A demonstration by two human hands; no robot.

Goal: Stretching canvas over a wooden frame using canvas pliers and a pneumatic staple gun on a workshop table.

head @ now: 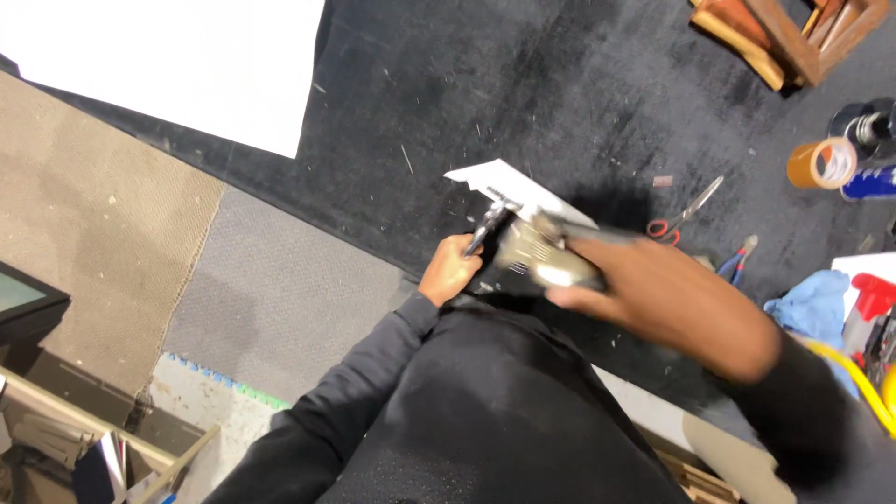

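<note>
My right hand (644, 285) grips a beige-grey hand tool (541, 259) with a dark body, blurred by motion, over the near edge of the black workbench (523, 84). My left hand (450, 273) is closed around a small metal pliers-like tool (488, 224) whose jaws touch the corner of a white sheet piece (509, 184) lying on the bench. Both arms wear dark sleeves.
Red-handled scissors (686, 213) and blue-handled pliers (737, 261) lie to the right. A tape roll (821, 163), a blue cloth (812, 308) and spray containers (873, 140) crowd the right edge. Wooden pieces (784, 37) sit at top right, a large white sheet (187, 65) at top left.
</note>
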